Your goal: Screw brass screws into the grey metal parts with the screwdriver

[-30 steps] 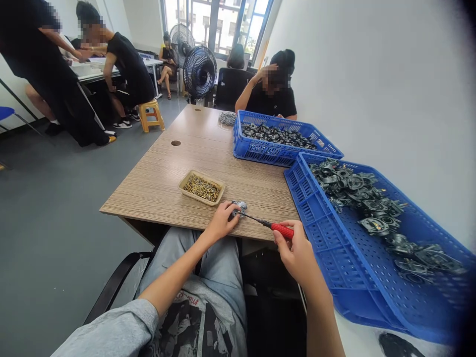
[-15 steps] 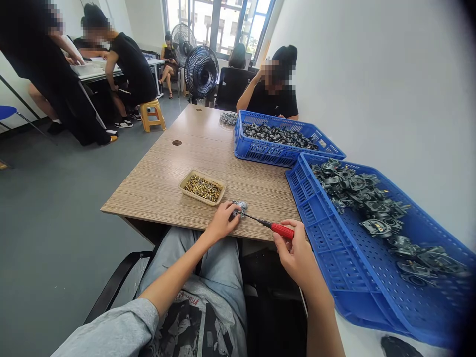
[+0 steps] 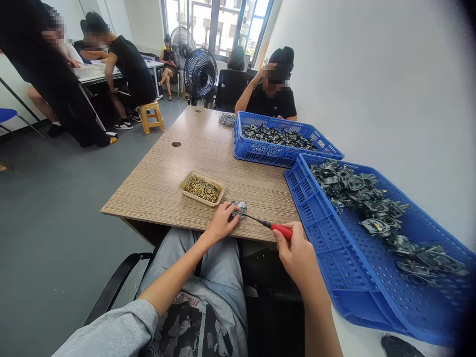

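Note:
My left hand (image 3: 224, 221) grips a small grey metal casting (image 3: 241, 207) on the table near its front edge, and the fingers cover part of it. A screwdriver (image 3: 281, 230) with a red handle and dark shaft lies in the closed fingers of my right hand (image 3: 297, 253). Its shaft points left, and the tip meets the casting beside my left fingertips. Just beyond my left hand stands a beige tray (image 3: 183, 189) full of small brass-coloured pieces (image 3: 203, 188).
At right, a blue crate (image 3: 316, 243) holds similar grey castings (image 3: 355, 183). Behind it, another blue crate (image 3: 260, 152) is filled with dark parts. A clear container (image 3: 227, 119) of small metal pieces stands farther back. A person (image 3: 273, 96) sits across the table (image 3: 148, 186).
My right hand has shifted its grip slightly around the screwdriver handle, while the tip stays at the casting. My left hand stays in place. A person at far left has moved their arms.

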`<act>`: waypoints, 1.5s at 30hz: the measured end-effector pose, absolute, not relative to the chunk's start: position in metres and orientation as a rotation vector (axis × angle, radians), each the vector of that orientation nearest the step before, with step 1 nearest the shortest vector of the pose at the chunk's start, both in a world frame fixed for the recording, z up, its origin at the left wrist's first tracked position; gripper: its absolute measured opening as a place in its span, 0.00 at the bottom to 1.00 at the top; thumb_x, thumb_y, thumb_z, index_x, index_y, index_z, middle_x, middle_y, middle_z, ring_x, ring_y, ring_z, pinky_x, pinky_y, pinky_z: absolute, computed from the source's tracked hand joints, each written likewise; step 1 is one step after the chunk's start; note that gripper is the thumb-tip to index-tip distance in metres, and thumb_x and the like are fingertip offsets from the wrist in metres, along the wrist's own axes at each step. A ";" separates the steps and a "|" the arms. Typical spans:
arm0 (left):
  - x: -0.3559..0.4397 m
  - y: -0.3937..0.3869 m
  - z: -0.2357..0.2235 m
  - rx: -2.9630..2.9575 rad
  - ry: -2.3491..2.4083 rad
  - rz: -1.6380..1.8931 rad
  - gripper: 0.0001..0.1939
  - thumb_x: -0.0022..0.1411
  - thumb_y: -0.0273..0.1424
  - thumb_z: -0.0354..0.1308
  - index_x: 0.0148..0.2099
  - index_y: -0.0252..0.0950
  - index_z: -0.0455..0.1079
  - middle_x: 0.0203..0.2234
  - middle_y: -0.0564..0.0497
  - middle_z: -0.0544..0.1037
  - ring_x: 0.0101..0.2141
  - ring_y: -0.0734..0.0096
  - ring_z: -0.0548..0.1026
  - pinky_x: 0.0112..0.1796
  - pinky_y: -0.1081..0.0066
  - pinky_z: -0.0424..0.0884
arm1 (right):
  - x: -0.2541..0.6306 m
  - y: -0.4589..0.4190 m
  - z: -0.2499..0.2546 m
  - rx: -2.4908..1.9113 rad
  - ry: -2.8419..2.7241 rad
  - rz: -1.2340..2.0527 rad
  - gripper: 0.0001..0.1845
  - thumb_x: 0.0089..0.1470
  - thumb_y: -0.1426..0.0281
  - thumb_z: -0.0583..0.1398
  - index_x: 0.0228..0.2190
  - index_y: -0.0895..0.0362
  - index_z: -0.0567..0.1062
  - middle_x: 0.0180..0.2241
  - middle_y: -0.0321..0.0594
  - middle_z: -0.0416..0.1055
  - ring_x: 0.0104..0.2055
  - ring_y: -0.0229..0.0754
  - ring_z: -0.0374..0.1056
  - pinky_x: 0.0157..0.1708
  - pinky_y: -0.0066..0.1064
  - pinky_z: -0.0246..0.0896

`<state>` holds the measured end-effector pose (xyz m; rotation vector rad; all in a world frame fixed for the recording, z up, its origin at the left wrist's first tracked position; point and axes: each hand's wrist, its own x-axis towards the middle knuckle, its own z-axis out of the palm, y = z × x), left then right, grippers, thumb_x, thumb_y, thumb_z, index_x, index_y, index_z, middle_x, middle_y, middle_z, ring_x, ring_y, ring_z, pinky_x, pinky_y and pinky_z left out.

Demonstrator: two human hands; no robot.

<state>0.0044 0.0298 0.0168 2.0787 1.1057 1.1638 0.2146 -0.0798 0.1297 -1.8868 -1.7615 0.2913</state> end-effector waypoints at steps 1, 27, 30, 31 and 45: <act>0.004 0.030 0.017 2.078 1.108 1.162 0.10 0.69 0.30 0.56 0.51 0.39 0.72 0.46 0.46 0.73 0.49 0.59 0.71 0.53 0.61 0.67 | 0.215 -0.080 0.130 -1.942 -1.750 0.257 0.16 0.66 0.52 0.52 0.40 0.51 0.64 0.28 0.38 0.72 0.27 0.48 0.69 0.27 0.32 0.55; 0.005 0.032 0.015 2.064 1.106 1.189 0.10 0.68 0.29 0.56 0.51 0.38 0.72 0.46 0.46 0.73 0.49 0.59 0.71 0.53 0.61 0.66 | 0.220 -0.084 0.129 -2.048 -1.805 0.364 0.15 0.67 0.52 0.49 0.40 0.50 0.61 0.27 0.37 0.71 0.27 0.49 0.70 0.27 0.32 0.53; 0.005 0.031 0.017 2.060 1.108 1.187 0.09 0.68 0.30 0.56 0.50 0.39 0.72 0.45 0.46 0.73 0.49 0.59 0.71 0.53 0.61 0.67 | 0.215 -0.086 0.130 -1.885 -1.821 0.469 0.14 0.66 0.55 0.51 0.45 0.51 0.62 0.32 0.39 0.74 0.30 0.47 0.72 0.29 0.32 0.58; 0.005 0.031 0.018 2.059 1.107 1.186 0.09 0.68 0.30 0.56 0.50 0.39 0.72 0.45 0.46 0.73 0.49 0.59 0.71 0.53 0.61 0.67 | 0.213 -0.087 0.130 -1.823 -1.829 0.507 0.14 0.66 0.56 0.52 0.47 0.51 0.61 0.34 0.39 0.74 0.31 0.47 0.72 0.30 0.32 0.60; 0.005 0.031 0.017 2.056 1.103 1.196 0.10 0.69 0.31 0.56 0.51 0.39 0.72 0.46 0.45 0.72 0.49 0.59 0.71 0.54 0.61 0.67 | 0.209 -0.087 0.129 -1.757 -1.808 0.509 0.16 0.65 0.55 0.53 0.47 0.52 0.62 0.36 0.41 0.75 0.31 0.46 0.72 0.30 0.32 0.61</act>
